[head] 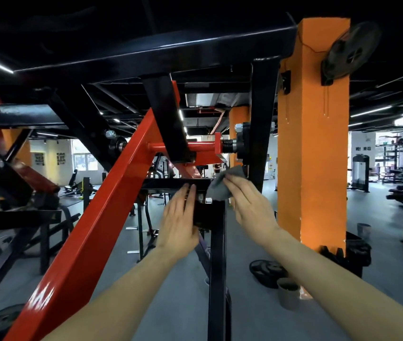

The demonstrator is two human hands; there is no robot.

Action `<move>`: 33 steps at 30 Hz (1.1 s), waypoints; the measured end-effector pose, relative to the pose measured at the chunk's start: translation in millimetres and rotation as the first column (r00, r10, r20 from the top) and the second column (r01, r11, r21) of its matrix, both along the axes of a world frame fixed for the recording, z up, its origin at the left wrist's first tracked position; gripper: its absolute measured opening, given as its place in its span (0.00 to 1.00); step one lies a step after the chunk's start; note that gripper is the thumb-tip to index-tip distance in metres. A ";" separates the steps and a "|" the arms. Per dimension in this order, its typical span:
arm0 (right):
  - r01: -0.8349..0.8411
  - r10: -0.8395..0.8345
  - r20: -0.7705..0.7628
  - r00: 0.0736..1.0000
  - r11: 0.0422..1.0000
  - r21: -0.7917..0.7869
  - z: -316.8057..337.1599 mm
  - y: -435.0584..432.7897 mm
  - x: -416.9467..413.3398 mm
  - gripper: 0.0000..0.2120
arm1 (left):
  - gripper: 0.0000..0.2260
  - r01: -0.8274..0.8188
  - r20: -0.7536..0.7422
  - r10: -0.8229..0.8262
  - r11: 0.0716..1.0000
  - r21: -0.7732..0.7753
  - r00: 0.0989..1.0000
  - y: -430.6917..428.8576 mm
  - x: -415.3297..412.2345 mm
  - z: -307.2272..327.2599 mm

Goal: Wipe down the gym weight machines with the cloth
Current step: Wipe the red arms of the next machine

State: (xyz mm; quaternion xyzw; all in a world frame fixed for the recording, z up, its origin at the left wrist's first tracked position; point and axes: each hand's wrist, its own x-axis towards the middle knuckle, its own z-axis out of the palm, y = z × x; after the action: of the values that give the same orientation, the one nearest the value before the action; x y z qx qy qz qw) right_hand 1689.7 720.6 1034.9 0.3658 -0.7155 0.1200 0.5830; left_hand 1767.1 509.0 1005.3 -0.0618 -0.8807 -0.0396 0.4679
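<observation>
Head view: two hands at a black weight-machine frame, cloth in use.

Item 1, left hand (179,217): fingers straight and together, laid flat against the left side of the black upright post (216,267), holding nothing. Item 2, right hand (251,207): fingers fairly straight, pressing the grey cloth (221,185); thumb hidden. Item 3, the cloth: bunched against the corner where the post meets the black crossbar (168,184), just right of the left hand's fingertips. Item 4, red slanted beam (102,205), left and near. Item 5, orange pillar (313,143), right. Item 6, weight plate (267,269) and grey cup (287,292) on the floor by the pillar's foot.
</observation>
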 end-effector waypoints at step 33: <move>0.250 -0.251 0.270 0.930 0.967 0.041 -17.0 -62.5 -24.9 0.34 | 0.40 -0.204 0.124 0.172 0.919 0.338 0.977 -58.2 -49.1 -13.0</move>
State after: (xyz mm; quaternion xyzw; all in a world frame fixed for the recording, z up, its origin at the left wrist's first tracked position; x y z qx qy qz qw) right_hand 1664.8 658.0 1017.9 0.2534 -0.8300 0.0917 0.4883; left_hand 1718.0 450.9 992.3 0.1088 -0.8821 -0.1526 0.4322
